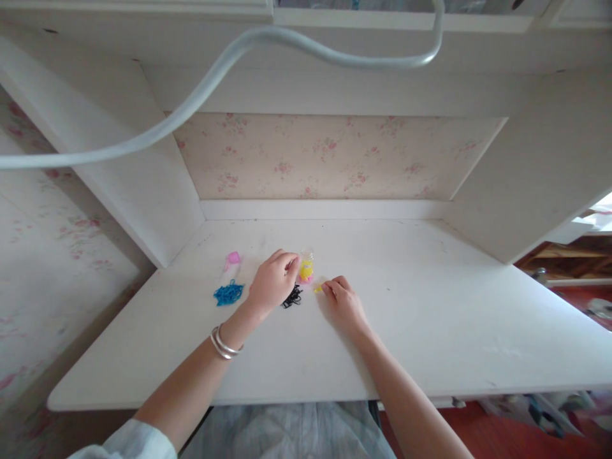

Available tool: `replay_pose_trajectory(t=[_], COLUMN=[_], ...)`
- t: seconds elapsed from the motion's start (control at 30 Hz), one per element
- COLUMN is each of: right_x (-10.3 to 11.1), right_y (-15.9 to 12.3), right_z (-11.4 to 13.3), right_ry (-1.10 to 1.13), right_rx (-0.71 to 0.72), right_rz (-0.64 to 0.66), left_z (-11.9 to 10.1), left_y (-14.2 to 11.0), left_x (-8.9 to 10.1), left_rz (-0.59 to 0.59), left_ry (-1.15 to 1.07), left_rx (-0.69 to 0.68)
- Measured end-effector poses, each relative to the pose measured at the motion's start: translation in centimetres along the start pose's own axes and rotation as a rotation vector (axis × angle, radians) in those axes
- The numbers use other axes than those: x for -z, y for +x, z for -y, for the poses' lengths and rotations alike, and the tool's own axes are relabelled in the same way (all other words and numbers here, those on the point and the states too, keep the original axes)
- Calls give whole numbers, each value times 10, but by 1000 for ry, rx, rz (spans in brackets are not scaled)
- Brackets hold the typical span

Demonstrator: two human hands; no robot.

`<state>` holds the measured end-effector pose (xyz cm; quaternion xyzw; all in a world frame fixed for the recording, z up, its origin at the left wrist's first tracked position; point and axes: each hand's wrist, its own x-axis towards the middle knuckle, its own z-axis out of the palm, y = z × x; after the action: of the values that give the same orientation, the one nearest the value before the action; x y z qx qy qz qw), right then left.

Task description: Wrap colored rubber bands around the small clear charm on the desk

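Note:
A small clear jar (306, 262) with yellow and pink pieces inside stands upright on the desk. My left hand (273, 280) is closed just left of it, the fingertips near its side; whatever they pinch is hidden. Low on the desk, right of the jar, my right hand (342, 303) pinches a small yellow piece (318, 289), perhaps a rubber band. Below my left hand lies a pile of black loop-like pieces (292, 297), partly covered by it. Farther left sits a pile of blue loop-like pieces (228, 293). Behind that is a pink cap-like object (233, 257).
The white desk (430, 306) has side panels left and right and a floral back wall (335, 156). A thick white cable or arm (268, 35) crosses overhead. A shelf (335, 89) hangs above the desk.

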<state>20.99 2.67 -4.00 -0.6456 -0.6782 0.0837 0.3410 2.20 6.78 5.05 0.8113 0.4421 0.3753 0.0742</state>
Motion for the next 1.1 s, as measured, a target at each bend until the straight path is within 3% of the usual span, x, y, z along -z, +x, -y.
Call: replay_pose_trajectory(t=[0.27, 0.47, 0.8, 1.1], right_x=[-4, 4, 49, 58], right_y=[3, 9, 54, 90], right_z=[-7, -2, 37, 59], right_ry=[129, 206, 49, -255], right_rx=[-42, -53, 152, 384], right_rz=[-105, -159, -292, -58], left_z=[-8, -8, -11, -9], left_y=[-40, -48, -41, -43], left_x=[-28, -45, -67, -70], left_rz=[227, 411, 430, 395], left_ry=[105, 257, 322, 368], left_rx=[40, 93, 66, 62])
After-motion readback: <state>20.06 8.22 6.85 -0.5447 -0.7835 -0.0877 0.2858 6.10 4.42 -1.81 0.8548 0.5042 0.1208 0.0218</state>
